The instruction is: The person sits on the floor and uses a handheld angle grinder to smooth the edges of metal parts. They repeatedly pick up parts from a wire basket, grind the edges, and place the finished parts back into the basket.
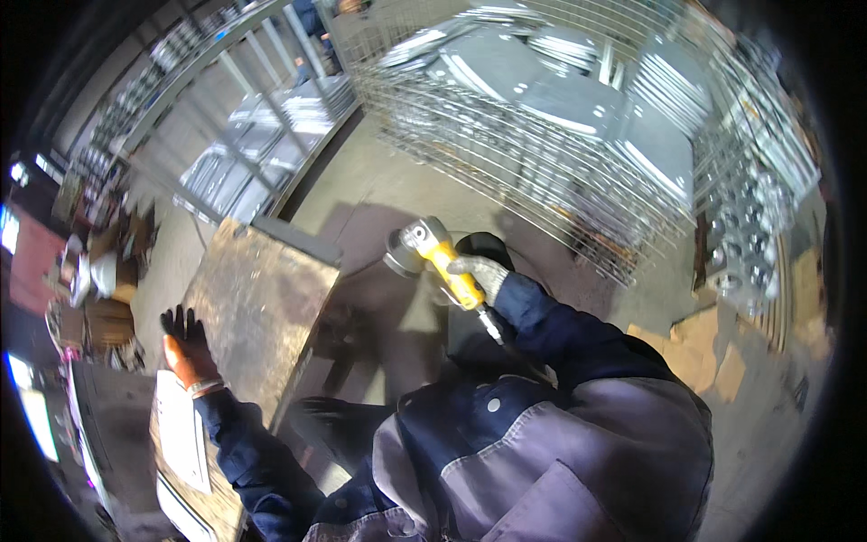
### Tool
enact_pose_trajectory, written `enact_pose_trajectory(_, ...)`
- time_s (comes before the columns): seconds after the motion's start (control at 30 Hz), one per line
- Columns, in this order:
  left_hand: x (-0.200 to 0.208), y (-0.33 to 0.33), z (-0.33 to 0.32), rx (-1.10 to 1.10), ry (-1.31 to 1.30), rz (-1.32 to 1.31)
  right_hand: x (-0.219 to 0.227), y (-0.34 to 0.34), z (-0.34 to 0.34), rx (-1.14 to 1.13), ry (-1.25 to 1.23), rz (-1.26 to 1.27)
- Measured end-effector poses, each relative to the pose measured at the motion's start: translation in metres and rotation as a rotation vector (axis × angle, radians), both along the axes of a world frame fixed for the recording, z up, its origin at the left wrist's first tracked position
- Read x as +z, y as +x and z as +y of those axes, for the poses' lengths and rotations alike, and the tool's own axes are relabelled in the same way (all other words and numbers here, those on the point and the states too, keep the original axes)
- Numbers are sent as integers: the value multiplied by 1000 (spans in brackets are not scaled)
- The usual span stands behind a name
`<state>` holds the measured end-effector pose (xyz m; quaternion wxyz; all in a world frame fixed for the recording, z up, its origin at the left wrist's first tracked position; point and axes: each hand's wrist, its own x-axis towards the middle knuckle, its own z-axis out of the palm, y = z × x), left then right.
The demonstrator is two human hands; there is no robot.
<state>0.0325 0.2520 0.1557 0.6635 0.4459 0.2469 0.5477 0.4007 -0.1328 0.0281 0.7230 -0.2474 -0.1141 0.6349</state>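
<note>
My right hand (pixel 485 273), in a pale glove, is wrapped round the yellow body of an angle grinder (pixel 446 265). Its round disc end points up and to the left, away from me, and a hose fitting joins its lower end. My left hand (pixel 186 350) wears an orange and black glove, its fingers spread with nothing in them. It is over the left edge of a worn wooden bench (pixel 253 303), beside a flat white plate (pixel 183 429); whether it touches either one I cannot tell.
A wire cage (pixel 533 154) ahead holds stacked grey metal plates (pixel 560 95). At the far left, a metal rack (pixel 217 54) has more plates inside. Flattened cardboard (pixel 700 348) lies on the floor to the right. Another person (pixel 316 27) is partly visible beyond the rack.
</note>
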Motion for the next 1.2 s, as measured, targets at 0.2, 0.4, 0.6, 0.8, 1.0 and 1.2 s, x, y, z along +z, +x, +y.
enact_pose_trajectory(0.2, 24, 211, -36, -727, 244, 161, -35, 33, 29, -73, 290, 385)
enact_pose_trajectory(0.4, 23, 412, -104, -838, 43, 250, -59, 56, 25, -41, -283, 79)
enact_pose_trajectory(0.6, -3, 591, -94, -948, -194, 190, -35, 76, 23, -112, -142, 72)
enact_pose_trajectory(0.8, -52, 750, -55, -873, -234, 145, -33, 116, 28, -55, -62, 242)
enact_pose_trajectory(1.0, -64, 842, -70, -1135, -457, 234, -45, 159, 50, -78, 59, 246)
enact_pose_trajectory(1.2, -33, 844, -109, -1012, -96, 363, -50, 175, 59, -70, 20, 262)
